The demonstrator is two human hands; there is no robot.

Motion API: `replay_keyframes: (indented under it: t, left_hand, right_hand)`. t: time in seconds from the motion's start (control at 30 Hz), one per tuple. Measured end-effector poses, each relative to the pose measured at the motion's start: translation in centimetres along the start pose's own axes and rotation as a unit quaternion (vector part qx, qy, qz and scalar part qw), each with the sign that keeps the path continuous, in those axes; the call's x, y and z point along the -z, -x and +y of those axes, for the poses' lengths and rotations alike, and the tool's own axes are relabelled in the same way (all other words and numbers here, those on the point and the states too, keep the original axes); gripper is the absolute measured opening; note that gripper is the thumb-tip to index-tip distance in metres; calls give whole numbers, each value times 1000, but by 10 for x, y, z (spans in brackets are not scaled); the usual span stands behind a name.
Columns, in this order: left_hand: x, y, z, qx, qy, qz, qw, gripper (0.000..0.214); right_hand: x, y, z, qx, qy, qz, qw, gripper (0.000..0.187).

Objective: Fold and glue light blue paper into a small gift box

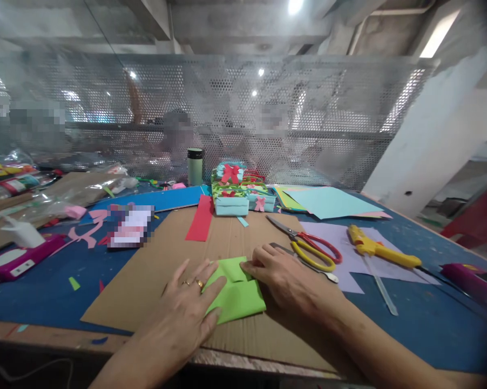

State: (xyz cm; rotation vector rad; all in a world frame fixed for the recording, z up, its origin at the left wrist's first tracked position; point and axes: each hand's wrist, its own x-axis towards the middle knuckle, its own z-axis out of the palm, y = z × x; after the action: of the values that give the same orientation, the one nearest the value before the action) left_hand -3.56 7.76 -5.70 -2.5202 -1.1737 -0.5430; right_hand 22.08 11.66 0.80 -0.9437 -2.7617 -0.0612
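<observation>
A bright green sheet of folded paper lies on the brown cardboard in front of me. Across its left side rests my left hand, fingers spread and flat, with two rings on them. My right hand has its fingers curled together at the paper's upper right edge, gripping or pressing a folded flap there. Just beyond the right hand are scissors with red and yellow handles. A strip of red paper lies farther back on the cardboard.
Small paper gift boxes with bows and a green bottle stand at the back. On the right, a yellow glue gun lies over lilac paper. Left are a phone, a purple device and paper scraps.
</observation>
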Motion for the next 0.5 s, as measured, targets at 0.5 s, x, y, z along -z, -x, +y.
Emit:
replay_keyframes:
  t: [0.5]
  left_hand:
    - [-2,5,3,-1,-10,11,1000,47]
  right_hand:
    - [-1,0,-4,-6,22,-5,1000,22]
